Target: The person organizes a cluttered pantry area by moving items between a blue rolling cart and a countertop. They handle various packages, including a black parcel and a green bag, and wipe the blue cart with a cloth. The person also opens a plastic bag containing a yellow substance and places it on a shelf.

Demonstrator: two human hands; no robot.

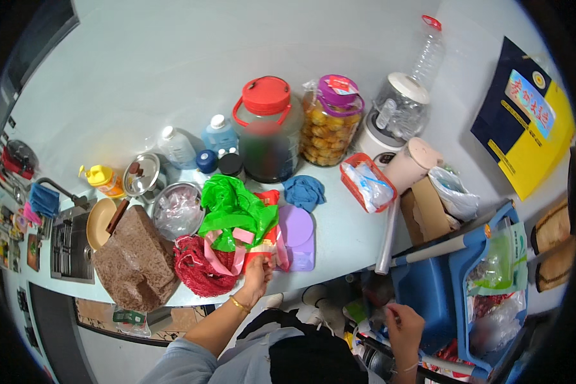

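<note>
At the counter's front edge my left hand [256, 280], with a gold bracelet on its wrist, has its fingers closed on the lower end of a red plastic bag [270, 243]. A pink strap [214, 251] and a bright green plastic bag [237, 208] lie against it. Left of them is a heap of dark red mesh netting [201, 269]. A purple lidded container [297, 233] stands just right of the red bag. My right hand [404, 328] is low beside a blue bin [425, 291], its fingers curled together; what they hold, if anything, cannot be made out.
A brown cloth [137, 262] drapes over the counter's front edge. A large red-lidded jar [269, 141], a purple-lidded jar [329, 128] and a blender [393, 115] line the wall. Nearer are a blue cloth [304, 192], a red basket [369, 185] and a cardboard box [427, 208].
</note>
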